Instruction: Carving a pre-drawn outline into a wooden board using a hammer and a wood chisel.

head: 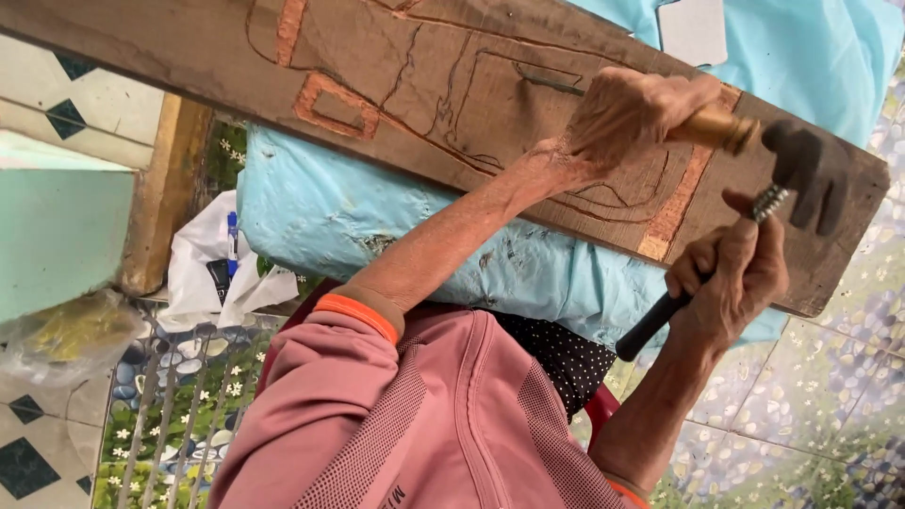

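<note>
A long brown wooden plank (424,85) with carved outlines and reddish cut-away strips lies across a light blue plastic-covered cushion (311,207). My left hand (632,113) is wrapped round a chisel with a wooden handle (721,127), whose thin blade (547,83) rests on the plank. My right hand (740,273) grips the black handle of a hammer. The dark hammer head (806,170) hangs just right of the chisel's butt end, close to it but apart. A pink sleeve (396,424) covers my left arm.
A white plastic bag (203,273) with a blue pen (232,236) lies left of the cushion beside a wooden post (165,188). A clear bag (66,339) sits at far left. A metal grate (170,415) and flowered tiles cover the floor. A white card (693,28) lies at top.
</note>
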